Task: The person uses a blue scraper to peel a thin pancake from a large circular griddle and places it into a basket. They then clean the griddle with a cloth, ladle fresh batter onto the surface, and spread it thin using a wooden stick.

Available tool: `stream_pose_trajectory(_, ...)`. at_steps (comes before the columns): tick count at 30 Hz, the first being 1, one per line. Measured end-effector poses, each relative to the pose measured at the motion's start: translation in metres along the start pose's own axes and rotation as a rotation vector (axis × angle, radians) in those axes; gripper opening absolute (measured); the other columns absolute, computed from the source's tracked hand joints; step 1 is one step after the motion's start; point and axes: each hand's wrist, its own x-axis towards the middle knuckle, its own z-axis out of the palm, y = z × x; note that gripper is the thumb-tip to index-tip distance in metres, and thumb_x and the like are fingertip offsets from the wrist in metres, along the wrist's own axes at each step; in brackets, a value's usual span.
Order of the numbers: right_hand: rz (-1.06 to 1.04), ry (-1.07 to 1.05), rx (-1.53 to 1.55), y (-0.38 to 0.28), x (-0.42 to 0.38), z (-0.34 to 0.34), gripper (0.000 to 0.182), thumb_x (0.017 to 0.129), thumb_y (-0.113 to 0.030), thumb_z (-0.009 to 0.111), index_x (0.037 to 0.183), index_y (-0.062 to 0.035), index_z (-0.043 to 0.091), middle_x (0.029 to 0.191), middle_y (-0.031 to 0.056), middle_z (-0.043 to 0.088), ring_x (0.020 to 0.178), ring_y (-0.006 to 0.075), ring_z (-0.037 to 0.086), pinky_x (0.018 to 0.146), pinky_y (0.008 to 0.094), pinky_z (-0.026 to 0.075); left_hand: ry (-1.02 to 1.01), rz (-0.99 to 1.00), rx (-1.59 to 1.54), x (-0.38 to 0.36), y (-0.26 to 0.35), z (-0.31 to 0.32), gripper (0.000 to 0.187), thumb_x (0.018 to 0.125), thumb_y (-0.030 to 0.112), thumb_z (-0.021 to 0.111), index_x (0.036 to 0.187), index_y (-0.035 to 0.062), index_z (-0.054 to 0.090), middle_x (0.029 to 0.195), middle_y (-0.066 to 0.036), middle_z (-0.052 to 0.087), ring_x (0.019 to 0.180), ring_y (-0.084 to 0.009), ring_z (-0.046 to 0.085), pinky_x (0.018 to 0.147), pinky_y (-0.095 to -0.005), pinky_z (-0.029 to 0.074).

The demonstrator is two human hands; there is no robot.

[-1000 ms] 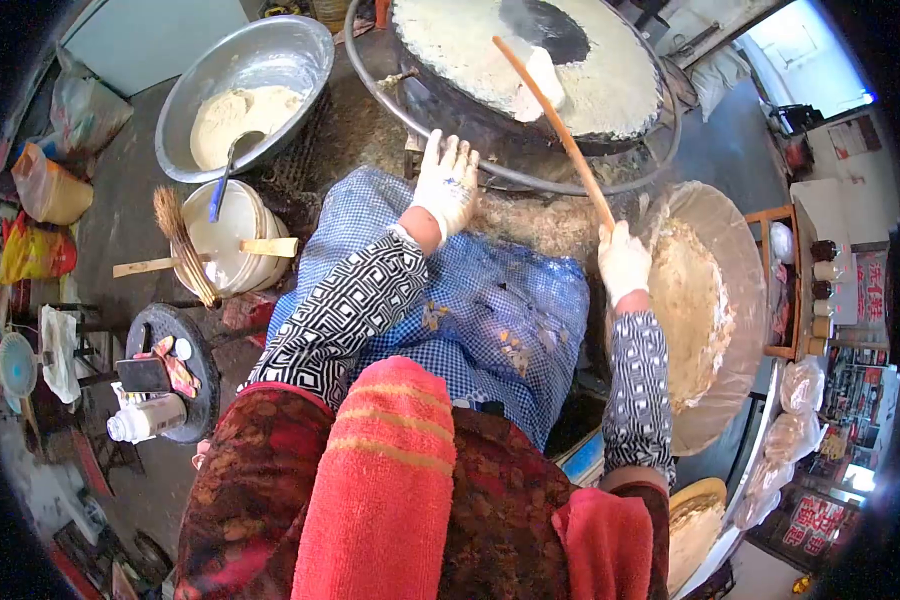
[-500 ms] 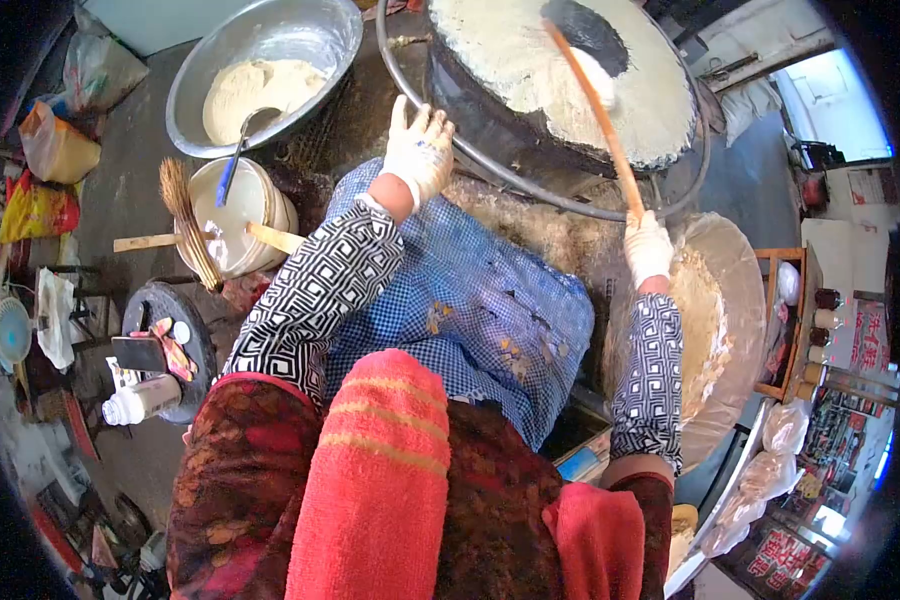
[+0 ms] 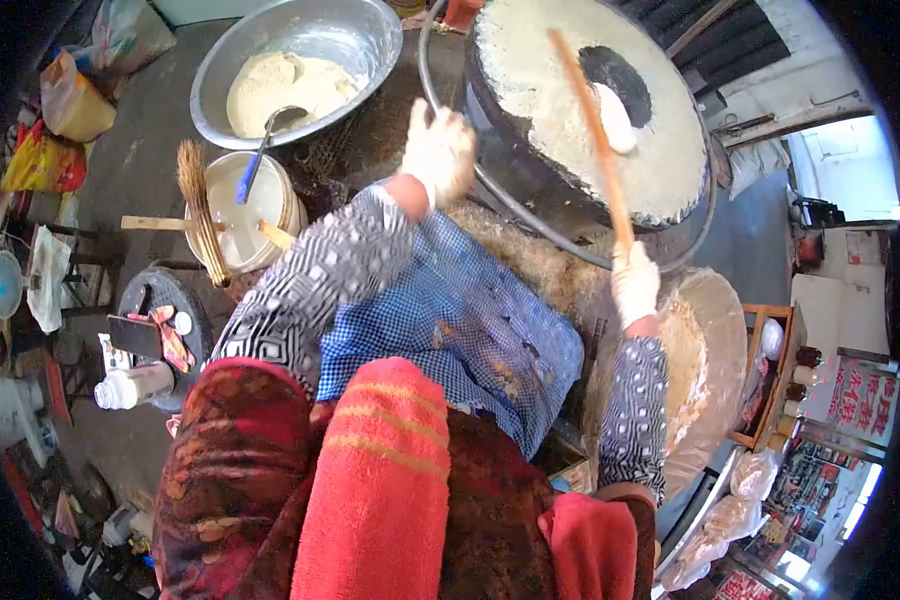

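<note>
My right hand [image 3: 635,285], in a white glove, is wrapped round the lower end of a long wooden stick [image 3: 592,125]. The stick slants up over the round griddle [image 3: 510,125], which is coated with pale batter [image 3: 530,70]. A white lump of dough or batter [image 3: 615,120] lies beside the stick, by a dark bare patch. My left hand [image 3: 440,150], also gloved and blurred by motion, is near the metal hoop around the griddle; its fingers look partly curled and I cannot make out whether they hold anything.
A metal basin [image 3: 215,105] of batter with a ladle [image 3: 260,155] stands upper left. Below it is a white bucket [image 3: 292,215] with a straw brush [image 3: 200,210]. A plastic-lined round container [image 3: 725,350] is at the right. A blue checked cloth [image 3: 450,310] covers my lap.
My left hand has shifted slightly right, its fingers more curled than before. My right hand and the stick sit slightly lower in view. The view has shifted, with the basin and griddle further right.
</note>
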Motion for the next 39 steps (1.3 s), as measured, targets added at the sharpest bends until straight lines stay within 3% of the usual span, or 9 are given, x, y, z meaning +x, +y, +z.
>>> stream_pose_trajectory(2, -0.059, -0.104, -0.124, -0.004, -0.009, 0.016, 0.043, 0.096, -0.046, 0.043, 0.102, -0.0054, 0.055, 0.082, 0.0279, 0.064, 0.081, 0.048, 0.062, 0.075, 0.0558, 0.048, 0.131, 0.161, -0.147, -0.025, 0.033, 0.006, 0.044, 0.07, 0.026, 0.068, 0.109, 0.0051, 0.063, 0.117, -0.01, 0.061, 0.12, -0.0263, 0.052, 0.111, -0.0597, 0.02)
stream_pose_trajectory(5, 0.065, 0.008, -0.116, 0.028, 0.008, 0.029, 0.041, 0.096, -0.044, 0.044, 0.097, -0.0044, 0.055, 0.083, 0.0272, 0.064, 0.082, 0.0468, 0.062, 0.074, 0.055, 0.048, 0.212, 0.24, -0.196, -0.046, 0.059, 0.034, 0.05, 0.072, 0.026, 0.067, 0.116, 0.0015, 0.061, 0.123, -0.013, 0.059, 0.122, -0.029, 0.051, 0.112, -0.0579, 0.02)
stream_pose_trajectory(10, 0.027, 0.072, -0.184, 0.018, 0.011, 0.012, 0.035, 0.095, -0.039, 0.047, 0.096, -0.0054, 0.054, 0.083, 0.0254, 0.065, 0.081, 0.0444, 0.062, 0.074, 0.052, 0.049, 0.14, 0.238, 0.05, -0.049, 0.041, 0.048, 0.061, 0.08, 0.029, 0.061, 0.13, -0.0054, 0.051, 0.137, -0.021, 0.049, 0.132, -0.0333, 0.042, 0.115, -0.0574, 0.015)
stream_pose_trajectory(14, 0.227, -0.011, -0.192, 0.037, 0.006, 0.019, 0.036, 0.096, -0.041, 0.045, 0.1, -0.006, 0.053, 0.085, 0.0272, 0.065, 0.082, 0.0454, 0.062, 0.075, 0.0531, 0.048, 0.077, 0.18, 0.105, -0.036, 0.03, 0.067, 0.055, 0.086, 0.025, 0.052, 0.132, -0.0036, 0.049, 0.142, -0.018, 0.046, 0.136, -0.0306, 0.038, 0.116, -0.0562, 0.012)
stream_pose_trajectory(23, 0.167, 0.038, -0.172, 0.042, 0.011, 0.016, 0.038, 0.096, -0.043, 0.044, 0.1, -0.0057, 0.052, 0.083, 0.0268, 0.065, 0.081, 0.046, 0.063, 0.074, 0.0534, 0.048, -0.217, 0.089, 0.153, -0.01, -0.002, 0.026, 0.05, 0.093, 0.017, 0.033, 0.139, -0.0009, 0.042, 0.147, -0.016, 0.04, 0.14, -0.0299, 0.033, 0.115, -0.0593, 0.001)
stream_pose_trajectory(28, 0.102, 0.002, -0.064, 0.027, 0.018, -0.002, 0.038, 0.096, -0.041, 0.045, 0.1, -0.0044, 0.052, 0.081, 0.0287, 0.064, 0.079, 0.0469, 0.063, 0.072, 0.0546, 0.049, -0.004, 0.074, 0.137, 0.005, -0.028, 0.042, 0.054, 0.08, 0.032, 0.057, 0.122, -0.0025, 0.057, 0.136, -0.016, 0.052, 0.131, -0.0299, 0.044, 0.114, -0.06, 0.012)
stream_pose_trajectory(31, -0.028, -0.011, -0.119, 0.047, 0.015, 0.01, 0.038, 0.096, -0.042, 0.044, 0.101, -0.0045, 0.053, 0.079, 0.0276, 0.064, 0.075, 0.0462, 0.063, 0.07, 0.0551, 0.049, -0.099, 0.009, 0.06, 0.013, -0.037, 0.018, 0.055, 0.079, 0.032, 0.06, 0.124, -0.0003, 0.056, 0.14, -0.015, 0.048, 0.133, -0.0301, 0.041, 0.114, -0.0594, 0.012)
stream_pose_trajectory(35, 0.083, 0.086, -0.174, 0.086, 0.034, 0.015, 0.035, 0.097, -0.039, 0.044, 0.096, -0.0052, 0.053, 0.076, 0.0236, 0.065, 0.07, 0.0422, 0.064, 0.065, 0.0526, 0.05, -0.187, -0.025, 0.164, 0.031, -0.053, 0.019, 0.06, 0.082, 0.028, 0.058, 0.134, 0.0004, 0.048, 0.148, -0.015, 0.039, 0.138, -0.0299, 0.033, 0.113, -0.0582, 0.013)
stream_pose_trajectory(39, 0.008, 0.087, -0.106, 0.065, 0.034, 0.007, 0.034, 0.096, -0.039, 0.046, 0.095, -0.0055, 0.054, 0.072, 0.0208, 0.065, 0.069, 0.0403, 0.065, 0.063, 0.0512, 0.051, 0.092, 0.107, 0.064, 0.036, 0.006, -0.012, 0.051, 0.081, 0.03, 0.06, 0.124, 0.0028, 0.054, 0.134, -0.019, 0.048, 0.13, -0.034, 0.04, 0.11, -0.0593, 0.021)
